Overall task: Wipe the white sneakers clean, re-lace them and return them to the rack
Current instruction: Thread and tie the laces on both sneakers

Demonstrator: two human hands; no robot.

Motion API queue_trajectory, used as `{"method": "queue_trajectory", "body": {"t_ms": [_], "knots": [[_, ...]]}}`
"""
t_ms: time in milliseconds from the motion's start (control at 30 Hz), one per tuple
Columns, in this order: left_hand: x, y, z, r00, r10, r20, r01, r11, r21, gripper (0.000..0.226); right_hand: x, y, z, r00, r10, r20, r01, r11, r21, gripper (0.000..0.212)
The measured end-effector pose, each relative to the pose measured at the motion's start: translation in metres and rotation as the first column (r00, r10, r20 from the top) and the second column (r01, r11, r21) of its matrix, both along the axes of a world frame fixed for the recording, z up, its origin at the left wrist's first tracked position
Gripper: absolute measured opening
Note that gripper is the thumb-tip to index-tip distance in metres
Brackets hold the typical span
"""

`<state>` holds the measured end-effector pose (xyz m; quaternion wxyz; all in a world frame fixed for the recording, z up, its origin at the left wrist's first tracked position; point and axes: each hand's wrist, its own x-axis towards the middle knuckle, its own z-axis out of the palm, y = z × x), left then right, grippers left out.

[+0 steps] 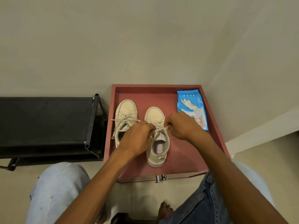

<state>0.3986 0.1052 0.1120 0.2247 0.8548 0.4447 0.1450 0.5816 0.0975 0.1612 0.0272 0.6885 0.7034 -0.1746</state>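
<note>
Through the head camera I see my left hand [137,138] and right hand [179,125], each grip curled tight and pinching the lace [159,128] of one white sneaker [157,156]. It stands beside its partner [127,109] on the red worktop [181,151]. The print on the blue wipes pack [191,103] is too small to read.

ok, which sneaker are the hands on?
The sneaker nearer the wipes pack: left hand and right hand pinch its laces. The other sneaker, by the black rack, has loose laces.
</note>
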Motion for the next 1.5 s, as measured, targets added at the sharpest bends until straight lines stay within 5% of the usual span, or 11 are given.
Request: {"method": "queue_trajectory", "body": {"t_ms": [400, 667, 833, 933, 1133, 1233, 1367, 1500], "knots": [[-0.007, 0.000, 0.005, 0.986, 0.086, -0.144, -0.080, 0.996, 0.050, 0.026, -0.004, -0.007, -0.001, 0.973, -0.072, 0.219, 0.073, 0.997, 0.002, 0.017], [-0.008, -0.005, -0.003, 0.996, -0.001, -0.085, -0.003, 0.999, -0.051, 0.007, 0.003, -0.008, 0.006, 0.993, -0.022, 0.114, 0.034, 0.994, -0.100, 0.014], [-0.001, -0.004, -0.005, 0.995, -0.022, -0.101, 0.017, 0.998, -0.056, 0.032, -0.001, -0.009, 0.005, 0.992, 0.048, 0.114, -0.027, 0.983, -0.182, 0.019], [-0.002, -0.002, -0.003, 0.992, 0.003, -0.129, -0.011, 0.998, -0.066, 0.011, -0.001, -0.009, 0.009, 0.990, 0.066, 0.124, -0.038, 0.976, -0.216, 0.008], [-0.005, 0.000, 0.011, 0.980, 0.167, -0.106, -0.168, 0.986, 0.002, 0.036, 0.004, -0.006, 0.025, 0.991, -0.088, -0.096, 0.073, 0.986, -0.150, 0.042], [-0.001, 0.001, 0.019, 0.970, 0.236, 0.055, -0.222, 0.957, -0.185, 0.037, 0.004, -0.005, 0.031, 0.906, -0.260, -0.333, 0.218, 0.963, -0.160, 0.034], [0.004, 0.005, 0.023, 0.841, 0.409, 0.354, -0.145, 0.800, -0.582, 0.024, -0.008, -0.008, 0.034, 0.630, -0.478, -0.612, 0.359, 0.878, -0.317, 0.022], [0.007, 0.003, 0.033, 0.704, 0.506, 0.498, -0.042, 0.730, -0.682, 0.018, -0.017, -0.012, 0.038, 0.478, -0.520, -0.708, 0.394, 0.847, -0.356, 0.015]]}}
